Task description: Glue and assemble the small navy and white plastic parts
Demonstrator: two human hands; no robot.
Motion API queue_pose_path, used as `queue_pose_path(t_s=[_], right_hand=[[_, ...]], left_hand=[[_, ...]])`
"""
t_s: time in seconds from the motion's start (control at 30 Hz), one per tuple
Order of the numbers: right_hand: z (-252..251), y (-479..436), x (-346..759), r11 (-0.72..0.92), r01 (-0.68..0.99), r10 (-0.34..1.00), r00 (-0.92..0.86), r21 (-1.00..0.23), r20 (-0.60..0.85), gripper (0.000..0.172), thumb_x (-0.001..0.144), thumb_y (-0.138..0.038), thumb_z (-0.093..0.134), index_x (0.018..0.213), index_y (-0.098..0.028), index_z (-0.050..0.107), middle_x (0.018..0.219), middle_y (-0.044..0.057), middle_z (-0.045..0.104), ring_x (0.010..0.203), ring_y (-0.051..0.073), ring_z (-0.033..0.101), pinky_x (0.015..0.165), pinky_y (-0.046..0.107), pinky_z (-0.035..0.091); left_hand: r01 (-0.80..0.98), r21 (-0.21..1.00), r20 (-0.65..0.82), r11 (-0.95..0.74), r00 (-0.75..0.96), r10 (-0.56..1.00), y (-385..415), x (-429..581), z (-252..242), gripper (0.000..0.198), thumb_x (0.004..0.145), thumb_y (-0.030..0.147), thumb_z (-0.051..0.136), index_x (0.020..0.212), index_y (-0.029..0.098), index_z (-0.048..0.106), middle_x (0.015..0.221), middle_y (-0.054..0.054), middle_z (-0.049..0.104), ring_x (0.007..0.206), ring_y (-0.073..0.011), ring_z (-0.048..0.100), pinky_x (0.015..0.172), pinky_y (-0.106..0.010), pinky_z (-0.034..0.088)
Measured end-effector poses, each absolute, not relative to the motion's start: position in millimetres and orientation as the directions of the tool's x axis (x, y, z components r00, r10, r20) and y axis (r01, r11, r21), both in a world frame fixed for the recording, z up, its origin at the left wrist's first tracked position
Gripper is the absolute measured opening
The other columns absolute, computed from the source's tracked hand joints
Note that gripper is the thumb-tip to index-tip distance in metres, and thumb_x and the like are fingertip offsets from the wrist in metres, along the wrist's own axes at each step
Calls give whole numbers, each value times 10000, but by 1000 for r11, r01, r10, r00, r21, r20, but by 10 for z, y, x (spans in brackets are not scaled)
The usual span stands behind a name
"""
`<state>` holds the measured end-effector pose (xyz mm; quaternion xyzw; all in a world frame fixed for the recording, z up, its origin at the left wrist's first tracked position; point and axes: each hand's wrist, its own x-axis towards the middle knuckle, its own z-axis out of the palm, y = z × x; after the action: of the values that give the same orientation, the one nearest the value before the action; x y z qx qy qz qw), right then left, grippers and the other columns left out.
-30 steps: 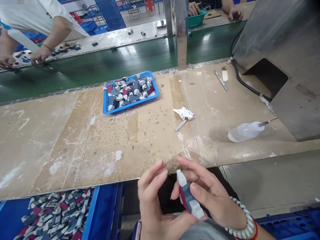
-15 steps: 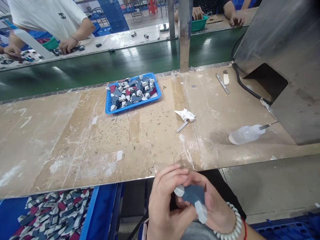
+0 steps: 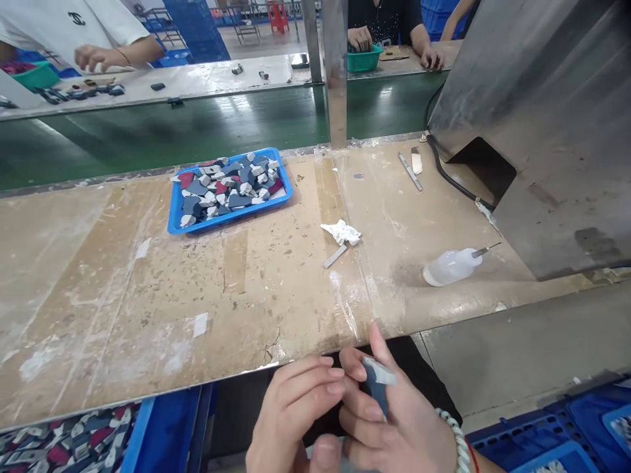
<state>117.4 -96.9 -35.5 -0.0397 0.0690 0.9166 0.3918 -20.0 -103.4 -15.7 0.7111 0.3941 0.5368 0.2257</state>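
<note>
Just below the front edge of the worn tan tabletop [image 3: 276,295], grips a small angular block of blue-grey and white [image 3: 377,393] in the right hand [image 3: 407,417], between curled fingers and palm, with thumb raised. Points the block's white end up toward the tabletop, and runs the blue-grey body down into the grasp. Cannot trace the long axis fully, hidden behind the fingers. Holds the left hand [image 3: 296,407] half-open just beside, with fingers curved toward the block; cannot tell whether touching the right hand. Has ahead a rectangular blue plastic tray [image 3: 174,213] heaped with blue-grey, white and dark-red pieces [image 3: 231,187].
</note>
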Motion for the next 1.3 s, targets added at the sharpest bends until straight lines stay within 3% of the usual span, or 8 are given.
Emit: queue_pose_path(t_s=[0.1,0.23,0.37,0.5,0.63,0.93,1.3], right_hand=[[-336,-960,1272,-713,-687,669,-726,137,-159,383,885,-549,708,862,-200,552,624,-59,539,428,53,314,392,130,305],[-271,-951,1322,-666,-735,715,-677,124,-174,272,890,-371,719,951,-199,517,655,-71,520,451,46,276,385,117,231],[-215,-929,1295,-639,-754,744,-656,152,-128,335,914,-447,711,933,-205,481,660,-72,515,456,45,287,364,116,190],[-149,-891,1298,-604,-783,768,-621,146,-153,285,917,-316,724,939,-193,468,652,-91,458,446,27,269,346,107,135],[-89,-872,1317,-581,-785,781,-612,214,-121,313,922,-282,730,934,-177,435,658,-106,364,452,13,223,335,113,62],[-47,-852,1280,-578,-777,798,-602,248,-29,279,962,-241,674,986,-193,399,675,-110,306,446,21,179,297,108,36],[-16,-892,1297,-581,-788,792,-605,203,-81,254,929,-231,707,1001,-206,466,650,-107,307,429,27,163,295,109,52]], left_hand=[[298,765,581,-571,64,811,-1049,-202,-166,239,1056,274,476,1135,138,656,1037,-71,682,1082,-218,629,952,-364,505],[307,778,557,-549,69,828,-1053,-243,-159,234,1060,242,467,1132,127,657,1040,-75,684,1090,-218,623,966,-364,493],[328,764,565,-556,77,821,-1024,-250,-178,230,1054,256,475,1108,140,666,1014,-74,694,1065,-227,637,946,-378,509],[352,727,608,-590,69,791,-975,-273,-249,243,1052,282,466,1063,158,675,953,-60,707,997,-219,660,854,-346,549],[365,705,618,-609,106,779,-948,-308,-280,260,1048,293,465,1029,155,684,911,-63,722,957,-215,675,777,-321,569],[363,794,553,-488,-98,827,-998,-122,-215,307,1057,373,465,944,177,673,847,-39,703,904,-210,657,777,-333,521],[335,819,528,-466,-121,841,-1004,-77,-182,302,1048,379,473,945,184,678,843,-43,703,882,-217,644,773,-342,505]])
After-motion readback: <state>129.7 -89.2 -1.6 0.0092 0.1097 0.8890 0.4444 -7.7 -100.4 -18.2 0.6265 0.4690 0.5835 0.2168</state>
